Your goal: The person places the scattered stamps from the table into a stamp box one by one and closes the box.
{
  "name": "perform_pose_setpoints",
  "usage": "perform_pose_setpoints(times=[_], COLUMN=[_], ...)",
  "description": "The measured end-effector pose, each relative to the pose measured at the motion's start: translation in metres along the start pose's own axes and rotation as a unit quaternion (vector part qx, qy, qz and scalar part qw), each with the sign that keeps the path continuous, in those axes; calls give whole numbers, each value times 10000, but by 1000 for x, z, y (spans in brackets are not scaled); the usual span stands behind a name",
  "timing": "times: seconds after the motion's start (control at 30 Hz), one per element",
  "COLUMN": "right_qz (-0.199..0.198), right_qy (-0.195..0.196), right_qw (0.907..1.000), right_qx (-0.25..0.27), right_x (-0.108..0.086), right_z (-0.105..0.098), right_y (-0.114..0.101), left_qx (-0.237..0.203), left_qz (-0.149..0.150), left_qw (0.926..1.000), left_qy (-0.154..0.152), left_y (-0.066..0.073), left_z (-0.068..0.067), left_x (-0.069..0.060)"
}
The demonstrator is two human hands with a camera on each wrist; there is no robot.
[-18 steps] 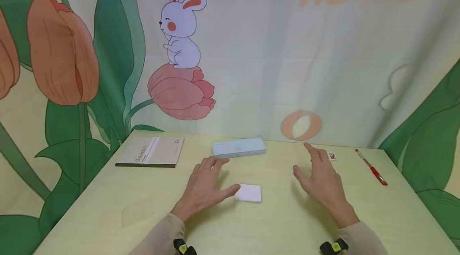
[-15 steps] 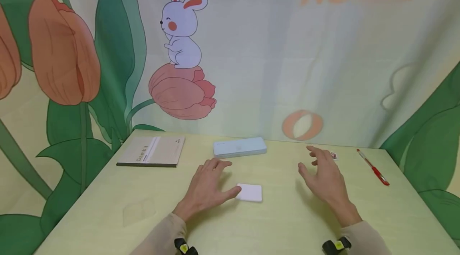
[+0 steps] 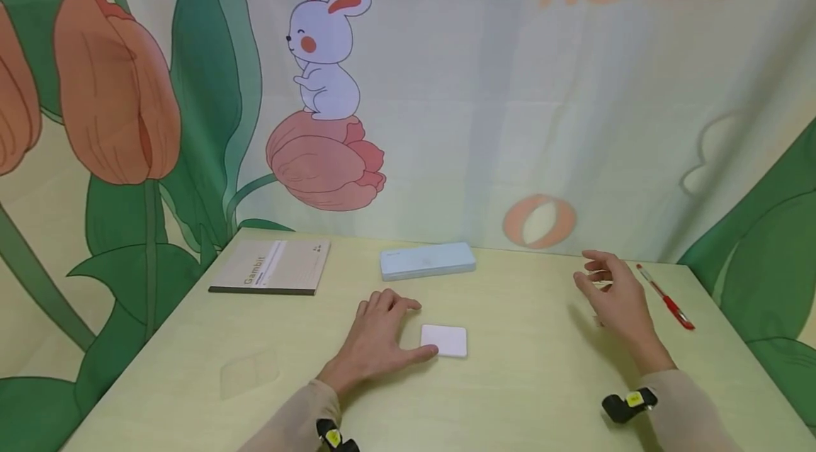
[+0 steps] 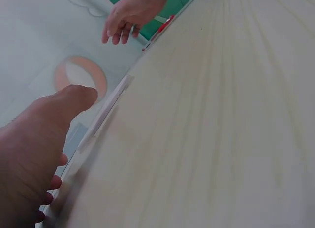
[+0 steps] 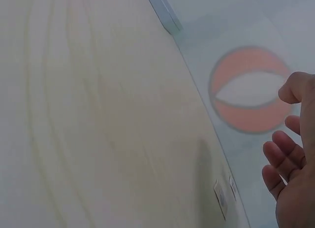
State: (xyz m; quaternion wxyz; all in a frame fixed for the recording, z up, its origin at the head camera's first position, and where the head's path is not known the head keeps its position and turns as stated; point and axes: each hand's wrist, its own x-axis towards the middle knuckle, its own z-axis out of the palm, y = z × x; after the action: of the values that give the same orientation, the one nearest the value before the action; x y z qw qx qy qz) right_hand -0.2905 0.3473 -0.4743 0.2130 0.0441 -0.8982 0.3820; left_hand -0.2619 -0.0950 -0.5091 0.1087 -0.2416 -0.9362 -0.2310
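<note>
A flat white rectangular piece with rounded corners (image 3: 449, 340) lies on the table. My left hand (image 3: 376, 339) is just left of it, fingers loosely bent, the thumb tip over its lower left edge; I cannot tell whether they touch. In the left wrist view the white piece (image 4: 106, 112) shows edge-on beyond the thumb. My right hand (image 3: 618, 303) hovers over the right side of the table, fingers loosely bent, holding nothing. It is near a red pen (image 3: 666, 297). Below it, in the right wrist view, lie a small printed card (image 5: 220, 199) and another small piece (image 5: 233, 187).
A light blue case (image 3: 427, 261) lies at the back middle of the table. A notebook (image 3: 270, 268) rests at the back left. A clear, flat rectangular thing (image 3: 248, 373) is at the front left. A printed curtain (image 3: 440, 105) hangs behind the table.
My right hand has moved to the right, toward the pen, and now hides most of the small printed card. My left hand has shifted slightly right and down, its thumb further over the white piece.
</note>
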Motion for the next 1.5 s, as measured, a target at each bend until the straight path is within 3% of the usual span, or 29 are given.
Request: perform_pose_setpoints(times=[0.23,0.63,0.83,1.17,1.5], right_qz=[267,625,727,713,1207], right_qy=[-229,-1154,-1581,-1869,-1957], right_qw=[9993,9890,9809,9708,9683], right_qx=[-96,-677,-868,-1325,-973], right_x=[6,27,36,39,41], right_z=[-11,-22,-23,-22,-24], right_y=[34,80,82,80,78], left_qx=[36,231,268,277,222], left_qz=[113,313,357,363,307], left_qw=[9999,9985,9984,9983,9985], left_qy=[-125,-382,-356,-365,-382], left_y=[-1,1,0,-1,-2], left_z=[2,0,-1,0,1], left_x=[-2,-2,-4,-3,-2])
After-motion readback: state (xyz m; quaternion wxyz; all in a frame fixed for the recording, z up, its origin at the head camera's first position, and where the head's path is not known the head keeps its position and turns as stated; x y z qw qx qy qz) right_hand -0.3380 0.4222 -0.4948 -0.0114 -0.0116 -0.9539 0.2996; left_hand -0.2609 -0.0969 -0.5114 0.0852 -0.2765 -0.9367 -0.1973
